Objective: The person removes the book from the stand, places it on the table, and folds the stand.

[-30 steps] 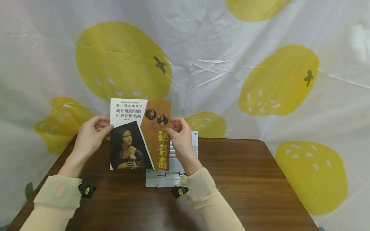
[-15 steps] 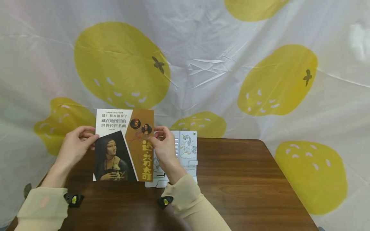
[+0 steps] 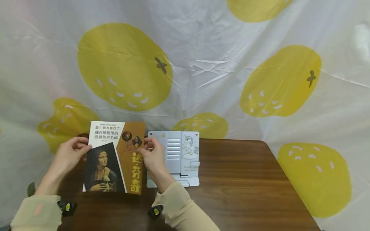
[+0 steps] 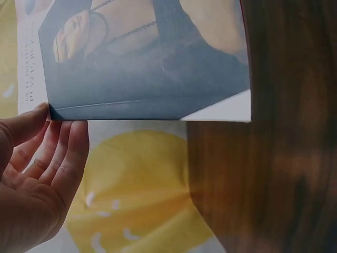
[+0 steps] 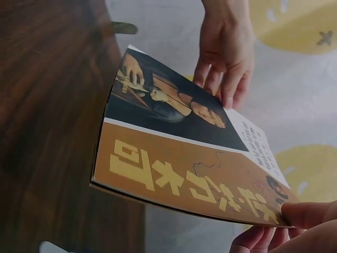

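A thin book [image 3: 115,157] with a white and orange-brown cover and a painted portrait is held up over the left part of the table. My left hand [image 3: 68,155] pinches its left edge, thumb on the cover and fingers behind, as the left wrist view shows with the hand [image 4: 45,163] at the book's edge [image 4: 147,79]. On the opposite side, my right hand [image 3: 153,157] pinches the right edge the same way. The right wrist view shows the book [image 5: 174,142] tilted above the tabletop, several fingers of my right hand [image 5: 300,232] tucked beneath it.
Just right of the book, a white book stand [image 3: 173,160] with unicorn drawings stands on the dark wooden table [image 3: 245,186]. Behind the table hangs a pale curtain [image 3: 202,83] printed with large yellow fruit. A black wrist camera [image 3: 67,208] sits by the left sleeve.
Both hands have carried the book left and downward, from in front of the book stand to beside it. The stand, largely covered before, now shows almost fully.
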`<state>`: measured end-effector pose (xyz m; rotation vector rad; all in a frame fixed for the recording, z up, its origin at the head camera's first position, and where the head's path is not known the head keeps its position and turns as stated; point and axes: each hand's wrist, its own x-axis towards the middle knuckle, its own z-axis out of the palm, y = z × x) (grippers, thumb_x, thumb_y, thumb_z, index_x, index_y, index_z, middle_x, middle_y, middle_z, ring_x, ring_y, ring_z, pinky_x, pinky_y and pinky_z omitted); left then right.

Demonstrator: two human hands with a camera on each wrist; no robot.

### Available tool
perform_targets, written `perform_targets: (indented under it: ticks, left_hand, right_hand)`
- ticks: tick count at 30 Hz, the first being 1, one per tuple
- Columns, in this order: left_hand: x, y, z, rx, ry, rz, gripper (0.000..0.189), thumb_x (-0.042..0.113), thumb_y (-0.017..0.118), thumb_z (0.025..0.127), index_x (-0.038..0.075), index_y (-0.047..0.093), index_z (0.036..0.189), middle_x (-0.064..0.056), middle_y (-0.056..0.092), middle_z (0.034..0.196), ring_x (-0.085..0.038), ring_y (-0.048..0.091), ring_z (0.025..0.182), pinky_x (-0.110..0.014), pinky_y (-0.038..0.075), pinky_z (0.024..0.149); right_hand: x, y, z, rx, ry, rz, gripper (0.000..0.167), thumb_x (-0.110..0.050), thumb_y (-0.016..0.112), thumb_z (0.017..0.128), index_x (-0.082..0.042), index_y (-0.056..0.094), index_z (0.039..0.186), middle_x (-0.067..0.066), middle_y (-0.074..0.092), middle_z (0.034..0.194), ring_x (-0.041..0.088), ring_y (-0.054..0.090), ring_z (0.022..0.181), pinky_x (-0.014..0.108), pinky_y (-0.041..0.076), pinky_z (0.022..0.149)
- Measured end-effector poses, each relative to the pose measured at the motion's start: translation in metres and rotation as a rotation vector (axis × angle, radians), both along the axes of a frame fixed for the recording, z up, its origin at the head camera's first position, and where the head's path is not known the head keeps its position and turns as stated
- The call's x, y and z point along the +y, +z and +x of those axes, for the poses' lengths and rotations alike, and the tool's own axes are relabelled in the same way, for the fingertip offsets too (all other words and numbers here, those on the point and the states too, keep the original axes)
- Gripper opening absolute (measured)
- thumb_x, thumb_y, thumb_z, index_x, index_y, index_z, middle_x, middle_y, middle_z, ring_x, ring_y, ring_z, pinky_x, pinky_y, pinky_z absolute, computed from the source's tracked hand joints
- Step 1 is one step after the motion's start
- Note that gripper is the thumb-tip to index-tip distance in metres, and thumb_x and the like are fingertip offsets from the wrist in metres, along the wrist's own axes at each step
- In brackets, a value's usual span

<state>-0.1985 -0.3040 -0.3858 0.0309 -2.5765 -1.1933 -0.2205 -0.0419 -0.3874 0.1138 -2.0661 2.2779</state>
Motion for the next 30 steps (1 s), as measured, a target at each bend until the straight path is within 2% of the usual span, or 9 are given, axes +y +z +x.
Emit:
perform_targets:
  ticks: [9,14,22,30]
  left_hand:
    - [-0.014,-0.025,0.001,-0.039,0.016,0.003,0.033,0.01,0.061,0.097,-0.013,0.053,0.119,-0.017,0.066,0.085,-0.017,0.06,0.056,-0.032,0.052,0.052]
    - [-0.019,-0.038,0.0,-0.054,0.027,0.001,0.032,0.009,0.061,0.096,-0.013,0.053,0.119,-0.017,0.066,0.085,-0.018,0.059,0.056,-0.032,0.053,0.052]
    - [-0.026,-0.053,0.002,-0.11,0.029,0.0,0.036,0.011,0.06,0.098,-0.014,0.052,0.122,-0.022,0.066,0.09,-0.021,0.061,0.06,-0.033,0.054,0.054]
    - [-0.031,-0.067,0.002,-0.143,0.021,0.033,0.032,0.006,0.06,0.096,-0.015,0.052,0.119,-0.023,0.066,0.091,-0.018,0.06,0.063,-0.03,0.054,0.054]
  right_hand:
    - [-0.017,-0.022,0.003,-0.009,0.004,0.0,0.027,0.014,0.07,0.073,-0.004,0.066,0.093,-0.003,0.048,0.071,0.008,0.046,0.063,0.019,0.038,0.053]
    - [-0.024,-0.029,0.005,-0.062,0.0,0.003,0.028,0.014,0.07,0.073,-0.006,0.066,0.093,-0.002,0.049,0.073,0.01,0.047,0.067,0.021,0.038,0.054]
    - [-0.032,-0.042,0.005,-0.098,0.013,0.035,0.034,0.017,0.066,0.07,-0.007,0.066,0.093,-0.001,0.048,0.071,0.01,0.046,0.065,0.021,0.038,0.053]
    - [-0.036,-0.054,0.004,-0.18,0.025,0.049,0.033,0.018,0.066,0.069,-0.007,0.065,0.09,0.001,0.049,0.072,0.012,0.046,0.063,0.022,0.038,0.051]
